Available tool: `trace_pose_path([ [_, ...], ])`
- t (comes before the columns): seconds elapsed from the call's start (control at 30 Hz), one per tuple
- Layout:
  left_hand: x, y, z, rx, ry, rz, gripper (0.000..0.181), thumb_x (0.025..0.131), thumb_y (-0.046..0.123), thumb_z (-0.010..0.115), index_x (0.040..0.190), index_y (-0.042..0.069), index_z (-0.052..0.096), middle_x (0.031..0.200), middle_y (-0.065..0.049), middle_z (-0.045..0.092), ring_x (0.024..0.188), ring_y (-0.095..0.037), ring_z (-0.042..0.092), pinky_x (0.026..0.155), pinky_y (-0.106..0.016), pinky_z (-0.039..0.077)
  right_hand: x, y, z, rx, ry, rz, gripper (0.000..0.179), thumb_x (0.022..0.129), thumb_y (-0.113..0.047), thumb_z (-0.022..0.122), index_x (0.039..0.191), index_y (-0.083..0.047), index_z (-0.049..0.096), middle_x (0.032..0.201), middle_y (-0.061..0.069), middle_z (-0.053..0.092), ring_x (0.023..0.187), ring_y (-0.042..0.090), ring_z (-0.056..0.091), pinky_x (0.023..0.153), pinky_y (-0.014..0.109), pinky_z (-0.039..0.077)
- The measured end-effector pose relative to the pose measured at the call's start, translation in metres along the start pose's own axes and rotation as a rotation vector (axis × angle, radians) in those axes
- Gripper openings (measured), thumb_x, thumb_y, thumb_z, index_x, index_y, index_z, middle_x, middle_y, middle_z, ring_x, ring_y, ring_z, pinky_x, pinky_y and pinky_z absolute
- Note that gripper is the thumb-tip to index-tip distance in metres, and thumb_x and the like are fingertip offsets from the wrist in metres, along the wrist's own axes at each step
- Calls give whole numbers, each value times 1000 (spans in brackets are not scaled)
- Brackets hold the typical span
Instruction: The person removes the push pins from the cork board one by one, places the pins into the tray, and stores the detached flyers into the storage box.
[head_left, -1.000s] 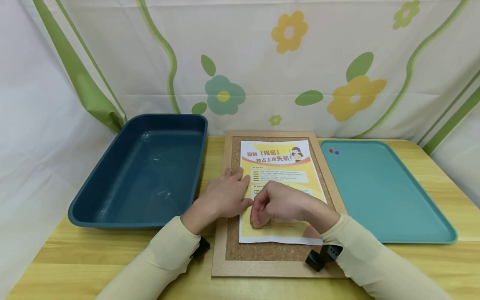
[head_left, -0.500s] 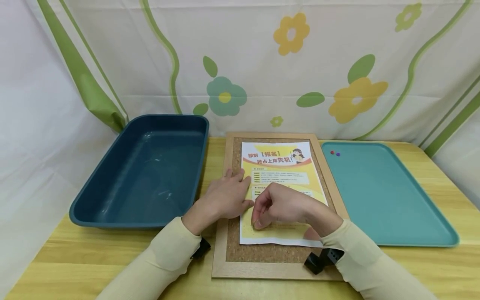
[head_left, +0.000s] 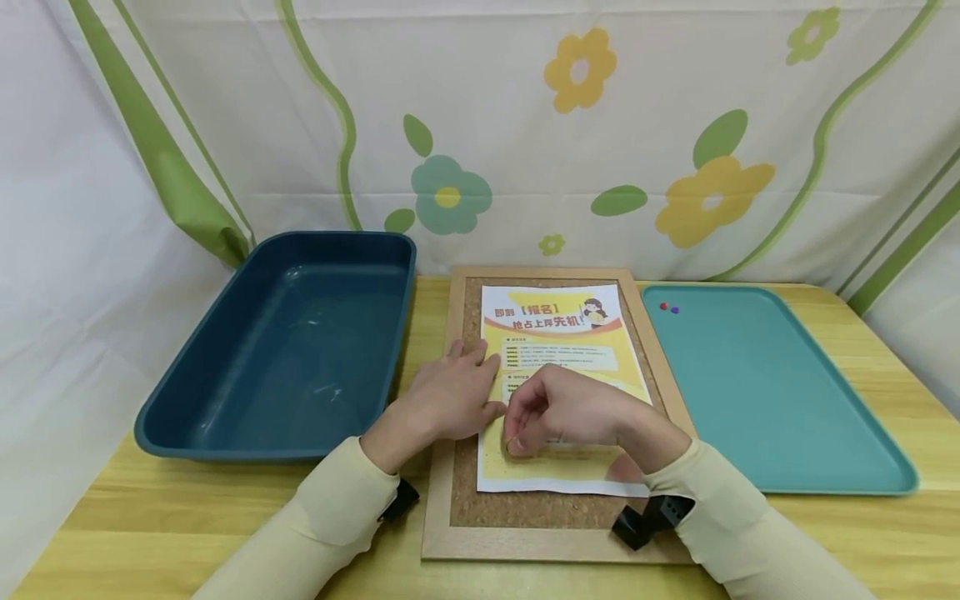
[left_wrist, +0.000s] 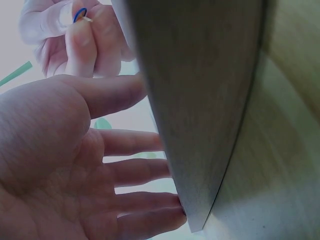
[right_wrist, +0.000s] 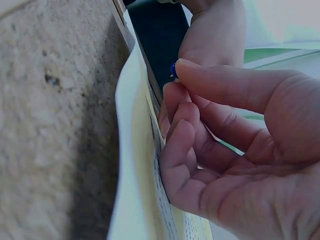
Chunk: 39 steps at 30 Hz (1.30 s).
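Note:
A yellow and white printed poster [head_left: 558,342] lies on a wood-framed cork board [head_left: 510,507]. My left hand [head_left: 453,392] rests with fingers spread over the board's left side and the poster's left edge. Just right of it, my right hand [head_left: 570,408] pinches a small blue thumbtack [right_wrist: 173,70] between thumb and index finger, low over the poster's lower left part. In the left wrist view, the blue rim of the thumbtack [left_wrist: 80,14] shows between the fingertips. The poster's near edge stands slightly off the cork in the right wrist view.
A deep dark-blue basin [head_left: 300,454] stands to the left of the board. On the right lies a teal tray [head_left: 780,392] with a tiny red piece [head_left: 663,307] and a purple one [head_left: 675,310] in its far left corner. A flowered curtain [head_left: 525,125] hangs behind the table.
The right hand's fingertips have shifted only very slightly, still pinching over the same part of the poster. Left hand, poster and board stay in place.

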<state>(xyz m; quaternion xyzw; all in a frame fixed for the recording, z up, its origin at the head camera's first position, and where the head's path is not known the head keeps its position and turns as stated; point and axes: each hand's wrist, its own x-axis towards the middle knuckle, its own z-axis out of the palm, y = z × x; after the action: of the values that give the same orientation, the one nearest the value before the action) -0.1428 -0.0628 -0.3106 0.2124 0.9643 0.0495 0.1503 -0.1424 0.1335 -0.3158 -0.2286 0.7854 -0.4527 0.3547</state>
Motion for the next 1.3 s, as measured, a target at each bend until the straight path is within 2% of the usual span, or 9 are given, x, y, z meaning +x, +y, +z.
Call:
trace_pose_path([
  [0.27,-1,-1,0,-6,-6,-3,69,105,47,64,163,14,45,174,-15,34,160,-45,30,117,-60,46,-1,1,-6,-2,20,-39,8,88,0,76,88,-8,78,81,1,77,74,12,69,73,25,56],
  [0.53,-2,-1,1,-16,-9,4,69,105,45,65,163,12,45,174,-15,33,161,-44,29,119,-58,45,-12,-2,-21,-16,87,-74,4,94,-6,76,95,-2,77,88,10,78,77,20,70,76,30,58],
  [0.63,-3,-1,1,-26,-11,2,70,106,45,64,163,11,44,174,-15,32,161,-45,28,120,-59,43,-15,-3,-27,-32,123,-82,6,94,-8,79,95,-2,77,88,7,77,76,18,69,75,28,57],
  [0.8,-1,0,1,-30,-15,3,70,106,45,63,164,11,42,175,-16,31,162,-45,27,121,-60,41,-22,-3,-37,-35,187,-66,7,93,-11,81,96,-5,78,90,4,77,80,21,70,76,28,56],
  [1.07,-2,-2,1,-29,-13,-4,71,106,45,63,164,11,41,175,-15,31,162,-45,27,122,-59,41,-24,-2,-47,-29,242,-49,8,94,-10,79,99,-3,78,93,6,78,86,28,73,80,34,59],
  [1.3,-1,1,0,-34,-20,-1,71,106,45,62,165,12,40,175,-15,30,162,-45,25,123,-59,40,-30,1,-55,-66,305,-33,15,94,-12,81,103,0,79,101,8,77,89,22,72,81,34,59],
])
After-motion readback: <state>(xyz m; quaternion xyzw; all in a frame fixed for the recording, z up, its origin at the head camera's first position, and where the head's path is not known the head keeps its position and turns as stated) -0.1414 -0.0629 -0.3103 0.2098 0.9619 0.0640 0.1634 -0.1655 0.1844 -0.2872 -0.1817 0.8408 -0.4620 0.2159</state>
